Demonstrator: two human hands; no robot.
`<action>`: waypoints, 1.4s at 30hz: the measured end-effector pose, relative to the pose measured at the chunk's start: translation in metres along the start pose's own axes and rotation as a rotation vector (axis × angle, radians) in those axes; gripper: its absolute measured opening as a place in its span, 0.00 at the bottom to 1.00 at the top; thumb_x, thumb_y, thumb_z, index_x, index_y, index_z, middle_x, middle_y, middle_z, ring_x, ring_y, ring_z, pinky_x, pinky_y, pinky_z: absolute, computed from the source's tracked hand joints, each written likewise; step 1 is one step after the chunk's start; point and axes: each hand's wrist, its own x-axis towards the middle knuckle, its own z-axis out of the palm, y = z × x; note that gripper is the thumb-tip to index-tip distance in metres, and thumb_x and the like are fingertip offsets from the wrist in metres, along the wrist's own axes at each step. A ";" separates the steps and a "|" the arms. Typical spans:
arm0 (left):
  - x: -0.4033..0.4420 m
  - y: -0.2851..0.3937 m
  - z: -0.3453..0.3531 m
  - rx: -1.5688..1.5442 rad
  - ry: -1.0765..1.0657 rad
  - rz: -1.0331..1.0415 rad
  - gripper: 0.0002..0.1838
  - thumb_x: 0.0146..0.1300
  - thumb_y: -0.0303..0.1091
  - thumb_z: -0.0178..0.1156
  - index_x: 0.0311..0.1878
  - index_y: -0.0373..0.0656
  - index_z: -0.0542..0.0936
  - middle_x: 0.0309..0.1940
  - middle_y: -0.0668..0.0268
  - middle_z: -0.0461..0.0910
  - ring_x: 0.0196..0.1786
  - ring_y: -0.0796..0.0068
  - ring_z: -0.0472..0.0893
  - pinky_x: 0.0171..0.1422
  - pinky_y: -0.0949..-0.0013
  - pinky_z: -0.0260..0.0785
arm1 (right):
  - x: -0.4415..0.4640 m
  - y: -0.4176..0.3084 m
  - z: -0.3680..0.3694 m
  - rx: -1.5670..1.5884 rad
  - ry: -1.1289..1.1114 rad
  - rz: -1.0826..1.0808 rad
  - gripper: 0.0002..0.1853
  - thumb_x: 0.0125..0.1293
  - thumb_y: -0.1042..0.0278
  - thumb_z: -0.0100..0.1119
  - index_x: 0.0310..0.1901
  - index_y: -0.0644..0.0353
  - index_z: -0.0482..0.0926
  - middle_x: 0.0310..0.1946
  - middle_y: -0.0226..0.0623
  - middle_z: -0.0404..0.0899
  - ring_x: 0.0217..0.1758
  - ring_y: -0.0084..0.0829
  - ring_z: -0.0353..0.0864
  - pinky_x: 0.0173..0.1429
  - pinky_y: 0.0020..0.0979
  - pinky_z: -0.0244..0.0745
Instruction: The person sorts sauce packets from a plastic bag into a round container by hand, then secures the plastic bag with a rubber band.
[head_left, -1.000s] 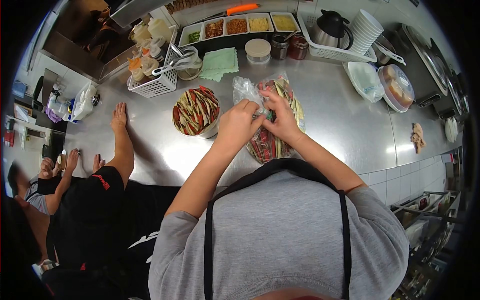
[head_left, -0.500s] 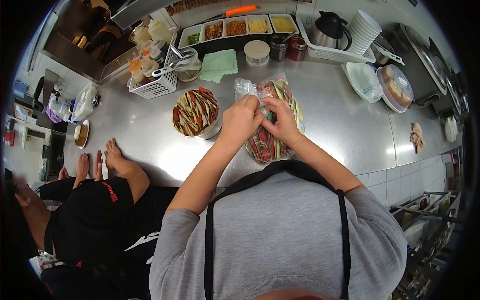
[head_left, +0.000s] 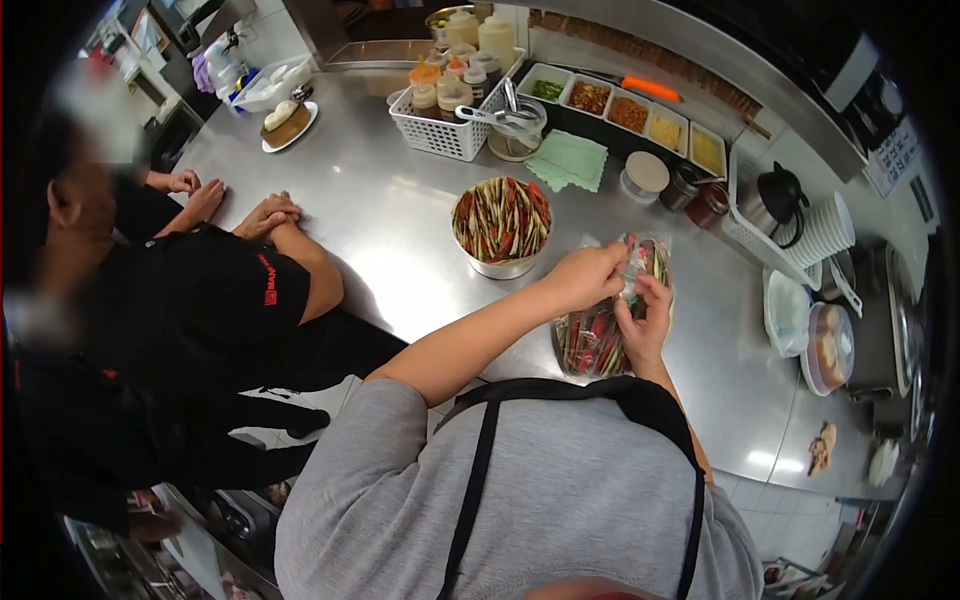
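Note:
A clear plastic bag [head_left: 590, 343] of red, green and pale strips, which look like sliced vegetables, lies on the steel counter in front of me. My left hand [head_left: 592, 278] is closed, pinching the gathered plastic at the top of the bag. Beside it my right hand [head_left: 645, 318] has thumb and fingers closed on the same bag. The exact spot they grip is partly hidden by the fingers. Left of the bag stands a round metal bowl [head_left: 497, 269], heaped with similar red, green and pale strips [head_left: 502, 218].
Behind are a green cloth [head_left: 568, 161], a white basket of squeeze bottles [head_left: 440, 137], a topping tray [head_left: 632, 128] and a lidded tub [head_left: 645, 175]. Stacked white bowls [head_left: 825, 228] stand right. Co-workers' hands [head_left: 268, 215] rest at the left, near a plated cake [head_left: 288, 127].
My view has swung left, so the counter appears rotated and shifted right. Both my hands stay on the bag. The nearest co-worker's hands, flat on the counter before, are now together.

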 end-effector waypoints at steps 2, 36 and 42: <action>0.001 -0.013 0.007 -0.173 0.021 -0.021 0.09 0.56 0.32 0.58 0.36 0.40 0.70 0.24 0.62 0.76 0.25 0.66 0.76 0.30 0.64 0.66 | -0.001 -0.010 -0.001 0.395 0.023 0.226 0.23 0.56 0.80 0.63 0.54 0.64 0.69 0.45 0.37 0.76 0.48 0.29 0.75 0.57 0.27 0.67; 0.010 -0.015 -0.010 -0.228 -0.103 0.284 0.08 0.59 0.31 0.58 0.39 0.39 0.76 0.37 0.60 0.76 0.42 0.59 0.76 0.47 0.62 0.68 | 0.021 0.005 -0.012 0.484 -0.111 0.457 0.12 0.56 0.83 0.58 0.40 0.59 0.68 0.33 0.24 0.69 0.35 0.14 0.69 0.39 0.18 0.65; 0.014 -0.013 -0.002 -0.208 -0.098 0.286 0.08 0.60 0.31 0.58 0.41 0.40 0.76 0.37 0.61 0.76 0.41 0.63 0.76 0.45 0.67 0.67 | 0.021 0.004 -0.021 0.713 -0.076 0.561 0.15 0.56 0.86 0.56 0.41 0.57 0.66 0.36 0.24 0.69 0.39 0.15 0.71 0.44 0.18 0.65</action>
